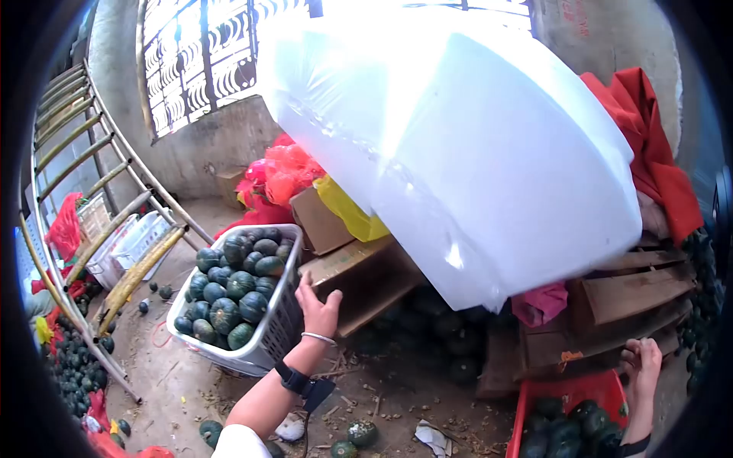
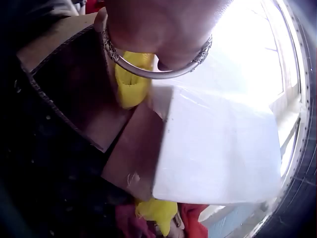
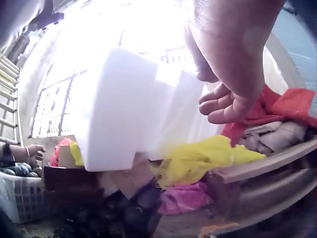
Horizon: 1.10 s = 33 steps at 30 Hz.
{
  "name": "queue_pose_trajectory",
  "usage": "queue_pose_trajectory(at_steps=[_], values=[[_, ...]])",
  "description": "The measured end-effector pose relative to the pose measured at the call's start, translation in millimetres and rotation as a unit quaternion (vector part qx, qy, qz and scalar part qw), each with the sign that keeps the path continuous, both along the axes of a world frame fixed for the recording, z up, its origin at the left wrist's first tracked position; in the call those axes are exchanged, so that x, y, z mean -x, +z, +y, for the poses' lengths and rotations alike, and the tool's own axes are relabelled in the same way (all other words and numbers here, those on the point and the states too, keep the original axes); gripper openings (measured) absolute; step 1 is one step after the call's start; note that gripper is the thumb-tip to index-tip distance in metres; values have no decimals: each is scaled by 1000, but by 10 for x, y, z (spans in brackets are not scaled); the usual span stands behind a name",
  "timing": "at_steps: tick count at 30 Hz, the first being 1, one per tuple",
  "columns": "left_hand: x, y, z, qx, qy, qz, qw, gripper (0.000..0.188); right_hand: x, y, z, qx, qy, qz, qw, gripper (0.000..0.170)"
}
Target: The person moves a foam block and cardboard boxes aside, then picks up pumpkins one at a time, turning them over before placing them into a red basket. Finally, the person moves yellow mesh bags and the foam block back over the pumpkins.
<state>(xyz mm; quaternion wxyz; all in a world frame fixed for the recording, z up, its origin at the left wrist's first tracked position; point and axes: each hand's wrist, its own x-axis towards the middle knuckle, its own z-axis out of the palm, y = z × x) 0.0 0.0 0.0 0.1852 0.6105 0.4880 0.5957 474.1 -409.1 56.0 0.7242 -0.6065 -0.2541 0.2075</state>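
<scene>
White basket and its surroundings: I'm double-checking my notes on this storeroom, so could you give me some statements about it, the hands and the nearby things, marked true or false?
1. The white basket is heaped with dark green squashes. True.
2. The left hand is lifting a squash. False: the left hand holds nothing.
3. A bracelet circles the left wrist. True.
4. The red crate is empty. False: the red crate holds dark squashes.
5. The ladder is at the right side of the head view. False: the ladder is at the left side.
</scene>
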Motion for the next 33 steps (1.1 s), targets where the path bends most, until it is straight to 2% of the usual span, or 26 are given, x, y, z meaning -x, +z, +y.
queue_pose_trajectory(at_steps=[2, 3, 5, 6, 7, 8, 9, 11, 13, 15, 16, 19, 21, 22, 23, 25, 26, 27, 28, 29, 30, 31, 32, 33], values=[[91, 210, -69, 7, -38, 14, 999, 73, 304, 153, 328, -23, 17, -8, 1000, 27], [-48, 486, -290, 103, -60, -17, 993, 71, 273, 994, 422, 24, 26, 19, 999, 32], [39, 962, -186, 107, -89, 21, 990, 67, 330, 1347, 819, -24, 117, 99, 988, 45], [53, 1249, -197, 114, -129, 6, 985, 64, 475, 1587, 1050, -40, 135, 129, 982, 49], [68, 1492, -315, 123, -115, 50, 984, 63, 590, 1830, 1252, -43, 151, 161, 974, 55], [102, 1669, -400, 152, -135, 32, 979, 61, 540, 1873, 1426, -88, 250, 132, 955, 58], [140, 1793, -479, 180, -156, 12, 971, 59, 562, 1857, 1587, -118, 247, 181, 945, 61], [329, 1848, -602, 213, -171, 42, 961, 55, 1045, 2218, 1847, -182, 223, 312, 905, 64], [480, 2246, -909, 313, -172, -12, 934, 52, 1235, 2458, 1980, -208, 220, 306, 903, 67], [719, 2423, -1111, 400, -189, -75, 894, 53, 1375, 2806, 2090, -181, 219, 307, 909, 71], [777, 2797, -1230, 451, -182, -97, 868, 54, 1420, 2952, 2173, -166, 224, 316, 907, 73], [987, 3104, -1335, 482, -206, -124, 843, 58, 1731, 3588, 2495, -158, 261, 354, 884, 79], [978, 3263, -1277, 498, -228, -117, 829, 71, 1977, 3969, 2675, -163, 290, 389, 859, 77], [887, 3474, -1237, 501, -236, -126, 823, 75, 2173, 4282, 2799, -133, 297, 397, 858, 77], [792, 3694, -1167, 503, -243, -135, 818, 79, 2282, 4460, 2991, -97, 322, 402, 851, 84], [556, 4166, -852, 518, -277, -196, 785, 92, 2751, 4935, 3563, -104, 390, 388, 828, 89], [427, 4270, -609, 495, -287, -248, 782, 95, 2936, 5068, 3902, -113, 430, 336, 831, 90], [321, 4383, -356, 473, -299, -296, 774, 98, 3180, 5323, 4231, -144, 425, 195, 872, 91], [275, 4725, -80, 445, -303, -350, 767, 101, 3260, 5498, 4562, -185, 456, 163, 855, 80], [193, 5036, 240, 430, -260, -394, 770, 81, 3302, 5667, 4779, -168, 486, 137, 847, 68], [192, 5176, 536, 390, -265, -415, 778, 82, 3332, 5740, 4933, -124, 496, 141, 848, 57], [228, 5115, 851, 343, -261, -405, 806, 90, 3455, 5877, 4888, -41, 456, 42, 888, 48], [275, 5264, 1079, 365, -244, -436, 785, 98, 3484, 5837, 4777, 16, 439, -51, 897, 37], [370, 5302, 1221, 369, -271, -435, 775, 104, 3482, 5752, 4576, -27, 446, -121, 886, 31]])
